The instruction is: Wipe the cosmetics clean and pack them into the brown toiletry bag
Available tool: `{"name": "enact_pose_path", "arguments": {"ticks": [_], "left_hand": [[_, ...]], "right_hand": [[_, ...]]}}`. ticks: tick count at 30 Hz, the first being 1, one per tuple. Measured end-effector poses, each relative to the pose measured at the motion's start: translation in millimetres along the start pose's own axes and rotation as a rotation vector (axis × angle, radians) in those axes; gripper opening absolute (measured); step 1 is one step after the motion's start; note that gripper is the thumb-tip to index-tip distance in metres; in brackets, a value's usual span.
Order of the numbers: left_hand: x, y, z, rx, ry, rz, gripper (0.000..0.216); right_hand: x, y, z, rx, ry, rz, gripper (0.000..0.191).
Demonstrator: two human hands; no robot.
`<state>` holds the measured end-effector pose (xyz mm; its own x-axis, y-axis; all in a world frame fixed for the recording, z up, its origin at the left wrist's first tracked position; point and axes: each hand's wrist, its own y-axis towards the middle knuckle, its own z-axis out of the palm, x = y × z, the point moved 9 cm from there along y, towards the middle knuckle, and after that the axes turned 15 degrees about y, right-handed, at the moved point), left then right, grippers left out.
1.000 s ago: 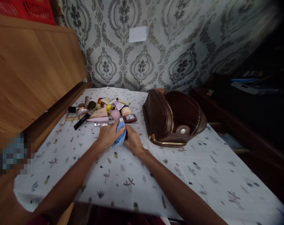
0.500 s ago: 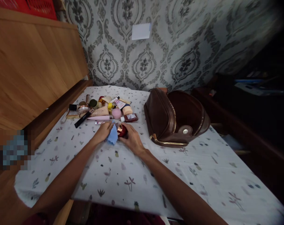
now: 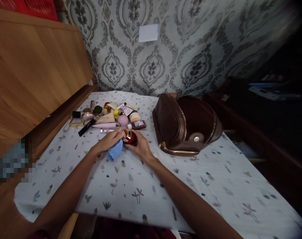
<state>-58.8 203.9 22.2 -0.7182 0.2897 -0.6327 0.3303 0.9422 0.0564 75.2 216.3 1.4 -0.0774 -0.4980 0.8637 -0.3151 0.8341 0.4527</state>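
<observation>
My left hand holds a small blue cloth bunched under its palm, with the fingertips touching the gold cap of a dark red bottle. My right hand grips that bottle from the right, just above the patterned white tablecloth. Behind the hands lies a heap of cosmetics: tubes, a pink sponge, a black pencil, small jars.
A brown leather bag with gold zips lies open to the right of the hands. A wooden headboard runs along the left. Patterned wallpaper stands behind, and dark furniture sits at the right.
The blue cloth has come off the red bottle and dropped to the lower left under my left hand, uncovering the bottle and its gold cap. My right hand has kept its hold.
</observation>
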Motion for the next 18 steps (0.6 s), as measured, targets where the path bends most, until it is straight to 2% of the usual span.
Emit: {"name": "enact_pose_path", "arguments": {"ticks": [5,8,13,16,18], "left_hand": [[-3.0,-0.7,4.8,0.037,0.049,0.014,0.068],[-6.3,-0.2,4.1,0.025,0.064,0.033,0.058],[-5.0,0.3,0.7,-0.04,0.167,-0.036,0.042],[-3.5,0.1,-0.4,-0.047,0.198,-0.048,0.044],[-4.5,0.0,0.8,-0.015,0.152,0.001,0.05]], "right_hand": [[0.9,0.3,0.6,0.007,0.002,-0.025,0.061],[0.7,0.1,1.8,0.02,-0.005,-0.027,0.062],[1.8,-1.1,3.3,0.044,-0.009,-0.03,0.064],[2.1,-1.5,2.4,0.041,-0.001,-0.026,0.065],[3.4,-1.4,1.0,0.027,-0.013,-0.037,0.065]]}}
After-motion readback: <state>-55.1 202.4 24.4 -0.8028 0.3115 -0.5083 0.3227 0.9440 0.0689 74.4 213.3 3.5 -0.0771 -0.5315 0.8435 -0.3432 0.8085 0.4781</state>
